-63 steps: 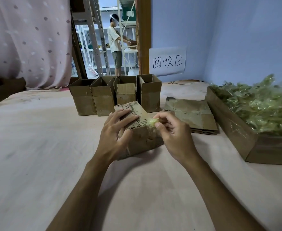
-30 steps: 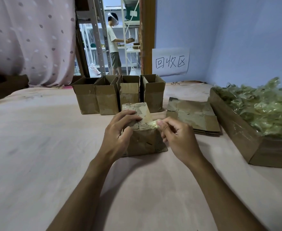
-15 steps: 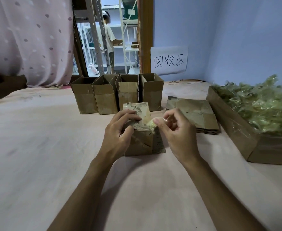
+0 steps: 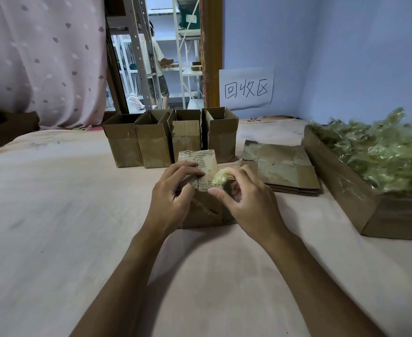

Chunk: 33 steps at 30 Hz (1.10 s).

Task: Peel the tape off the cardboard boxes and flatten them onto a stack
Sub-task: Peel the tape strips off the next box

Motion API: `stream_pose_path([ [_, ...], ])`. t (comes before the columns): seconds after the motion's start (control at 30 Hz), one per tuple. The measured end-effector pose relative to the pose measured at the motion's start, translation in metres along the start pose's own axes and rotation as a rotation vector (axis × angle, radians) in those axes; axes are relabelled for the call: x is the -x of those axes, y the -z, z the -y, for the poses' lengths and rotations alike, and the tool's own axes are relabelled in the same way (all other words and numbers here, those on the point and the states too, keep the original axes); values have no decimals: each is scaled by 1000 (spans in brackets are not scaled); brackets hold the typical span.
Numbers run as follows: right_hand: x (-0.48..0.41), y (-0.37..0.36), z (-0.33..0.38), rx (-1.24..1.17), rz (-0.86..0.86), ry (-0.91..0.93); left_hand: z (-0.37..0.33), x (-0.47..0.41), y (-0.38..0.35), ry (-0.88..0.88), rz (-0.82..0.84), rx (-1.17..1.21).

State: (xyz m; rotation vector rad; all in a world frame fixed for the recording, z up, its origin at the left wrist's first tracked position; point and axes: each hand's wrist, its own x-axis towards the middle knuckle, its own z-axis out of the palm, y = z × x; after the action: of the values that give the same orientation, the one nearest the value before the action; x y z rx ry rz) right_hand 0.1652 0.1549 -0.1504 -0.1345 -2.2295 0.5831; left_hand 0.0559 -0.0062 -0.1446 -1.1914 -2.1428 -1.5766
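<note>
Box in work point(image 4: 206, 211): small brown carton, standing on the bench point(image 4: 54, 215) in the middle, between the two hands.
Left hand point(image 4: 173, 198): fingers curled over the carton's top face, thumb on its near side; grips it steady.
Right hand point(image 4: 247, 203): thumb and fingers pinch a yellowish tape wad point(image 4: 220, 178) at the top's right edge; whether the wad is free of the cardboard cannot be told.
Step in hand: peeling tape, likely near its end.
Next move calls for: pulling the strip clear, dropping it in the tape-scrap carton point(image 4: 341, 188) at right, then collapsing the box.
Flattened stack point(image 4: 282, 170): just right of the box, behind the right hand.
Waiting boxes point(image 4: 171, 142): four open cartons in a row behind.
Wall sign point(image 4: 247, 88): handwritten paper.
</note>
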Motion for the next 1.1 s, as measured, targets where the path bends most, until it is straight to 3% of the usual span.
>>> stream_pose_path([
  [0.17, -2, -4, -2, -194, -27, -33, 2, 0, 1, -8, 7, 20],
  [0.33, -2, -4, -2, -237, -101, 2, 2, 0, 1, 4, 8, 22],
  [0.43, -2, -1, -1, -420, -110, -115, 2, -1, 2, 2, 7, 39],
  [0.7, -8, 8, -4, -653, 99, -295, -3, 1, 0, -18, 32, 31],
  [0.87, -7, 3, -7, -472, 33, -278, -3, 2, -2, -13, 40, 33],
  [0.97, -9, 3, -8, -541, -53, -288, -2, 1, -2, -31, 36, 29],
  [1.1, -7, 7, -8, -310, -134, -80, -2, 1, -2, -13, 38, 39],
])
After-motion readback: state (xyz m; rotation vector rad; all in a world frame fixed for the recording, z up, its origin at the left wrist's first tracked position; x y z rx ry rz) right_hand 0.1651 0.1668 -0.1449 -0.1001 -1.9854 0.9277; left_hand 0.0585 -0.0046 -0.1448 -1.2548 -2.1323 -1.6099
